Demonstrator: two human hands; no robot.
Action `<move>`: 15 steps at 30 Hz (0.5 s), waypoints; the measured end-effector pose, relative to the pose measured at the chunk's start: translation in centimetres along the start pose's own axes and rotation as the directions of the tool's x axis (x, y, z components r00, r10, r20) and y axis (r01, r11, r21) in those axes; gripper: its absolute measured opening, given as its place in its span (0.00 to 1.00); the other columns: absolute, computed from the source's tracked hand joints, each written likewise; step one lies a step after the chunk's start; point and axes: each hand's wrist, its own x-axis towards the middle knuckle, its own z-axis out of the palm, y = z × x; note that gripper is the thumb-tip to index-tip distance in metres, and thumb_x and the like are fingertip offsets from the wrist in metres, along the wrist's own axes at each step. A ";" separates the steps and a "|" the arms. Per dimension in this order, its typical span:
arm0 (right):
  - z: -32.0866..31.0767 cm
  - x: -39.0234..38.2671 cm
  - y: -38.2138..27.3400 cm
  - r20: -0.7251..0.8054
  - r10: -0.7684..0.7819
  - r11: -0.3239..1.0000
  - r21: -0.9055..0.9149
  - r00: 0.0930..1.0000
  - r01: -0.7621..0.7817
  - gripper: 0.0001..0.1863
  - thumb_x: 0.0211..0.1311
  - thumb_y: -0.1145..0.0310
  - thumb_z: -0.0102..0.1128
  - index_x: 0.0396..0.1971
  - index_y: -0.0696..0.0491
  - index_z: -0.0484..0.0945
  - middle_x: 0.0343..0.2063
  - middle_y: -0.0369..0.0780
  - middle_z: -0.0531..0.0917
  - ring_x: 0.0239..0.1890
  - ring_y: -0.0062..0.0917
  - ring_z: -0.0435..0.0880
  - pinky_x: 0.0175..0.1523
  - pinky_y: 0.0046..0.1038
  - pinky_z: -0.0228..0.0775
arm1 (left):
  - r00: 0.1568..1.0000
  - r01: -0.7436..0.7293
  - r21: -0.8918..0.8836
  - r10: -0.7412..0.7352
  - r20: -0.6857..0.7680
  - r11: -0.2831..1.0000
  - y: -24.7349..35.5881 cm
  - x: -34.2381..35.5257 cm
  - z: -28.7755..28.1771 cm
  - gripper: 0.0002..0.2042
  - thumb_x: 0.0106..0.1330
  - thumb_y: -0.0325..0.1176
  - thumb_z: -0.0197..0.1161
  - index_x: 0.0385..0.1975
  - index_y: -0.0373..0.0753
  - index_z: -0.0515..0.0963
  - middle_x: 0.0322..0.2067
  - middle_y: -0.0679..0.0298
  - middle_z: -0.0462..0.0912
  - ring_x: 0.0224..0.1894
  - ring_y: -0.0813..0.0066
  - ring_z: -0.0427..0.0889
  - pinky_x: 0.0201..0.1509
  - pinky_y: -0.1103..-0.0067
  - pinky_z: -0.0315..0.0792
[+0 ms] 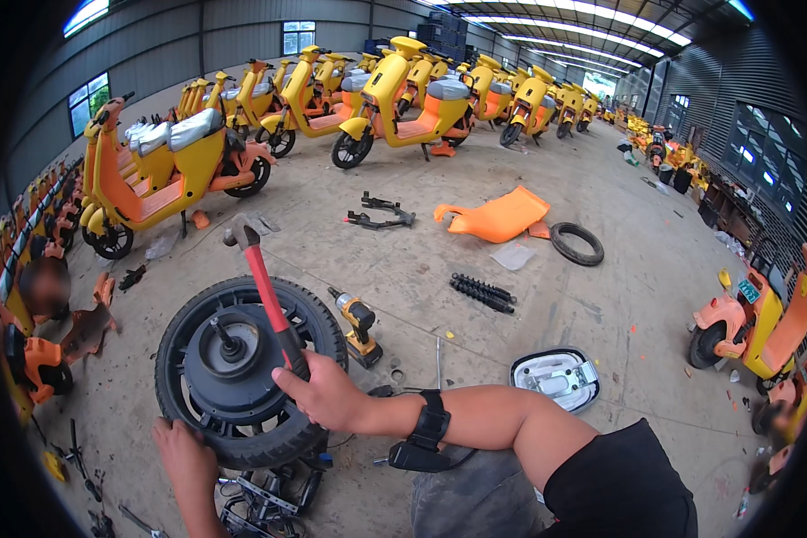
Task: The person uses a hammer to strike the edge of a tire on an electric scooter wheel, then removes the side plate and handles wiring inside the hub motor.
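Observation:
A wheel (pixel 233 394) with a black tyre and a dark grey hub lies on its side, its axle (pixel 228 342) pointing up. My right hand (pixel 318 392) is closed around the black grip of a hammer (pixel 267 287) with a red handle. The hammer's head is raised beyond the hub, apart from the axle. At the tyre's near left edge, my left hand (pixel 186 459) grips the rim of the wheel; some of its fingers are hidden. Just right of the wheel stands a yellow and black cordless drill (pixel 360 327). Metal parts (pixel 264 502) show below the tyre.
On the concrete floor lie black shock absorbers (pixel 482 293), an orange body panel (pixel 502 217), a loose tyre (pixel 560 250), a black forked bracket (pixel 381 215) and a white-lined tray-like part (pixel 556 380). Rows of yellow scooters (pixel 403 108) stand behind; another scooter (pixel 753 323) is at right.

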 end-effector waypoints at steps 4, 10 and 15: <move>0.0 0.2 0.3 0.001 -0.001 1.000 -0.023 1.000 0.001 0.15 0.66 0.61 0.56 0.30 0.59 0.72 0.21 0.37 0.74 0.27 0.20 0.70 0.37 0.29 0.67 | 1.000 -0.022 0.006 0.022 0.017 1.000 0.0 0.1 -0.2 0.06 0.50 0.19 0.58 0.28 0.26 0.73 0.40 0.44 0.71 0.49 0.46 0.69 0.54 0.62 0.65; 0.0 0.3 0.5 0.007 -0.004 1.000 -0.019 1.000 0.004 0.15 0.66 0.61 0.56 0.30 0.59 0.72 0.20 0.37 0.73 0.27 0.20 0.70 0.36 0.29 0.67 | 0.998 -0.034 0.028 0.032 0.062 0.999 -0.1 0.2 -0.1 0.05 0.50 0.18 0.57 0.27 0.26 0.73 0.40 0.44 0.71 0.48 0.46 0.70 0.52 0.62 0.66; 0.1 0.4 1.1 0.012 -0.019 0.998 -0.057 1.000 0.020 0.16 0.66 0.60 0.56 0.29 0.59 0.71 0.20 0.37 0.73 0.26 0.21 0.69 0.35 0.30 0.66 | 0.998 -0.060 0.039 0.060 -0.023 0.997 -0.4 -0.3 0.7 0.06 0.50 0.19 0.57 0.28 0.26 0.73 0.40 0.44 0.72 0.47 0.45 0.70 0.52 0.62 0.66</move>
